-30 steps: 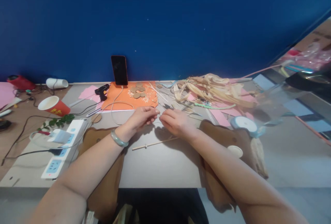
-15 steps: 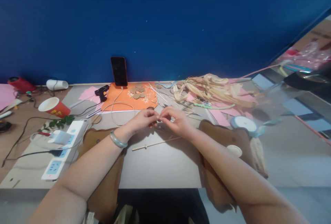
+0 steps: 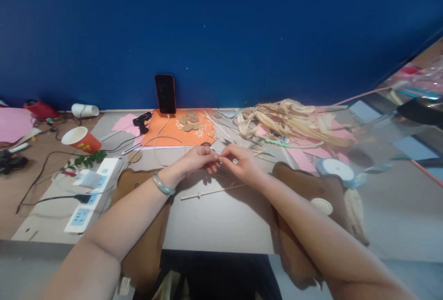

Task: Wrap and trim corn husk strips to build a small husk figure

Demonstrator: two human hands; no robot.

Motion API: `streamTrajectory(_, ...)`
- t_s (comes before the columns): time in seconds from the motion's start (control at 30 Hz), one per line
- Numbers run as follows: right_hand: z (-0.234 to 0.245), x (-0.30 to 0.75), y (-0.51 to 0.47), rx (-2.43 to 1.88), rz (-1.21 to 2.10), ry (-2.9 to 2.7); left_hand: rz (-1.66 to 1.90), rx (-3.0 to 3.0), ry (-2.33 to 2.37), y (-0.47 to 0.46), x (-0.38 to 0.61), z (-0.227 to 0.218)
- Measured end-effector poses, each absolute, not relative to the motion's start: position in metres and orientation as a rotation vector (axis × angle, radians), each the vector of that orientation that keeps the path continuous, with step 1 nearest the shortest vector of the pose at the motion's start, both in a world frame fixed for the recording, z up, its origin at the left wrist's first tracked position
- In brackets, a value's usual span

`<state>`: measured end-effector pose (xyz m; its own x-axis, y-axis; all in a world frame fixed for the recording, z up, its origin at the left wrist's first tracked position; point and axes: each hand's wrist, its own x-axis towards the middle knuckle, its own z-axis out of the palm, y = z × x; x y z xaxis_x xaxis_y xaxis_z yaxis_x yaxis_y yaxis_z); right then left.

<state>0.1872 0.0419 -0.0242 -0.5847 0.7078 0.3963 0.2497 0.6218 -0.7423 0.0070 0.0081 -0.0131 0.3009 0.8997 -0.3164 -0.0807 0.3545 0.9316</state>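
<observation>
Head view: both forearms reach out over the grey table (image 3: 221,221) and the hands meet at its middle. The left hand (image 3: 199,159) and the right hand (image 3: 242,164) are each pinched narrow, fingertips (image 3: 215,165) touching tip to tip. Whatever they nip between them is too small to tell. A thin stick (image 3: 211,192) lies flat just near of the hands, slanting up to the right, its right end under the right wrist. A green bangle (image 3: 162,184) sits on the left wrist.

The open room is the bare patch between the forearms, from the stick down to the table's near edge. Each forearm rests on a brown pad (image 3: 145,231) that hangs over that edge. Left of the left arm a power strip (image 3: 93,189) with a plug in it lies close to the edge, a green sprig (image 3: 85,160) beyond it. On the right sit a ribbon spool (image 3: 334,169) and a white lid (image 3: 321,205).

A red cup (image 3: 81,139) lying at far left bears yellow marks, too blurred to read. The phone (image 3: 165,93) leaning on the wall has a dark screen.

The far side is crowded: an orange sheet (image 3: 166,131) with cardboard discs (image 3: 189,122), a black glue gun (image 3: 141,121), and a heap of pale husk strips (image 3: 290,122) on pink paper (image 3: 297,157). The table butts against a deep blue wall (image 3: 221,27).
</observation>
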Motion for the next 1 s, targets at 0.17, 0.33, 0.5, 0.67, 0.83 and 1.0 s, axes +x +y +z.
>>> streamTrajectory(0.17, -0.02, 0.185, 0.04, -0.886, 1.094, -2.06, 0.841, 1.247, 1.173, 0.006, 0.008, -0.014)
streamTrajectory(0.33, -0.022, 0.185, 0.043, -0.945, 1.354, -1.925, 0.888, 1.546, 1.256, 0.007, 0.005, -0.023)
streamTrajectory(0.5, -0.022, 0.187, 0.046, -0.95, 1.55, -1.813, 0.9, 1.732, 1.284, 0.009, 0.0, -0.027)
streamTrajectory(0.67, -0.016, 0.19, 0.048, -0.917, 1.647, -1.743, 0.901, 1.485, 1.181, 0.007, -0.001, -0.018)
streamTrajectory(0.83, -0.014, 0.19, 0.048, -0.868, 1.674, -1.627, 0.903, 1.312, 1.167, 0.002, 0.003, -0.006)
streamTrajectory(1.0, -0.014, 0.188, 0.048, -0.784, 1.653, -1.582, 0.9, 1.292, 1.162, 0.002, 0.004, -0.009)
